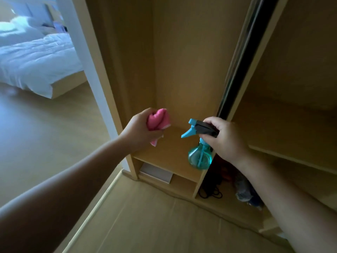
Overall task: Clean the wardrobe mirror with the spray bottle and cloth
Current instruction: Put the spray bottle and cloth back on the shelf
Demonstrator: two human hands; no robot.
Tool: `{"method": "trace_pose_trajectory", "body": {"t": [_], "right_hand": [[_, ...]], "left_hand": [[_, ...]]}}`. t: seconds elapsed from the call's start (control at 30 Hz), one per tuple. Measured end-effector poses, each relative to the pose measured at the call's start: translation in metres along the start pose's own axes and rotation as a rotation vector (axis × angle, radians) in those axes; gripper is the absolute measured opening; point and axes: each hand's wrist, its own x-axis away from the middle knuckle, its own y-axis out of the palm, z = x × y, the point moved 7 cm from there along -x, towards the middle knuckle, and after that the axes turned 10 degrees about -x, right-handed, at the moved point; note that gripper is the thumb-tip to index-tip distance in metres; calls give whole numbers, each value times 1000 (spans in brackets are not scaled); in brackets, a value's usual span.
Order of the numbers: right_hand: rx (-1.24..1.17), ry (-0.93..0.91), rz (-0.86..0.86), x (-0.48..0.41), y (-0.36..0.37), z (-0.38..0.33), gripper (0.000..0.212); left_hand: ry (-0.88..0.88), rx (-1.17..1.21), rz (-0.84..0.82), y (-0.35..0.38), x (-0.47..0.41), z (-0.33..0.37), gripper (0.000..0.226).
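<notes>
My left hand (140,130) is closed around a crumpled pink cloth (157,119), held in front of the open wooden wardrobe. My right hand (226,137) grips the black head of a teal spray bottle (199,157). The bottle hangs upright with its nozzle pointing left toward the cloth. The two hands are apart, both just above a low wardrobe shelf (169,152). A dark, chrome-edged sliding door edge (238,70) rises behind the right hand. I cannot tell which surface is the mirror.
A white box (156,173) lies under the low shelf. A black cable (209,192) and a bundle of cloth (244,192) sit on the wardrobe floor to the right. A bed with white bedding (36,61) shows at the far left, past a white frame (82,52).
</notes>
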Motion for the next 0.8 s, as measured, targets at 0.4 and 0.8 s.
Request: {"method": "trace_pose_trajectory", "body": {"t": [0.4, 0.8], "right_hand": [[-50, 56, -41, -17, 85, -8, 16], [-5, 169, 46, -31, 186, 26, 20]], "left_hand": [[-27, 141, 28, -16, 14, -82, 45], [8, 186, -127, -4, -48, -221, 43]]}}
